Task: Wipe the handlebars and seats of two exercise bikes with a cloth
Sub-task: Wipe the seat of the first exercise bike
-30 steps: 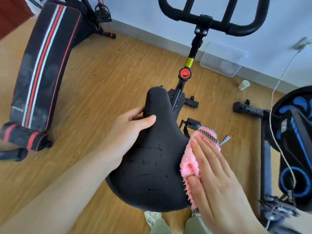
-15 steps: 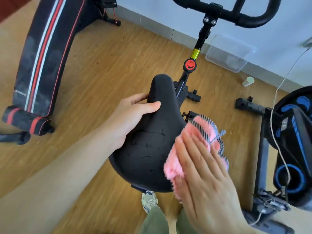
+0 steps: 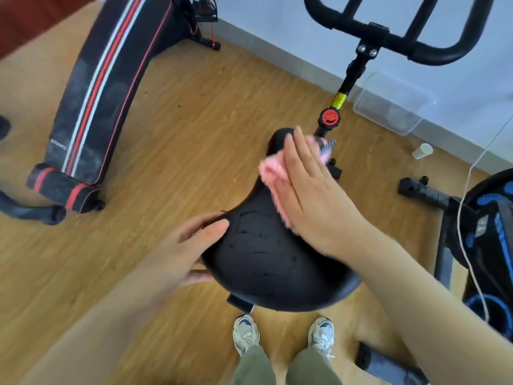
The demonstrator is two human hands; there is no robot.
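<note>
A black bike seat (image 3: pixel 266 262) fills the middle of the view, its narrow nose pointing away from me. My right hand (image 3: pixel 311 195) lies flat on a fluffy pink cloth (image 3: pixel 270 172), pressing it onto the nose end of the seat. My left hand (image 3: pixel 180 254) holds the seat's wide left edge, thumb on top and fingers underneath. Beyond the seat the black handlebars (image 3: pixel 388 34) stand on a post with a red knob (image 3: pixel 329 118). A second bike, black and blue (image 3: pixel 497 245), stands at the right edge.
A black and red sit-up bench (image 3: pixel 102 93) stands on the wood floor to the left. By the far wall lie a clear plastic tub (image 3: pixel 394 104) and a small white cup (image 3: pixel 422 150). A white cable (image 3: pixel 469 173) hangs over the blue bike. My shoes (image 3: pixel 245 333) are beneath the seat.
My right hand slid the pink cloth from the seat's right rear side forward to the nose. My left hand shifted from the nose back to the wide left edge.
</note>
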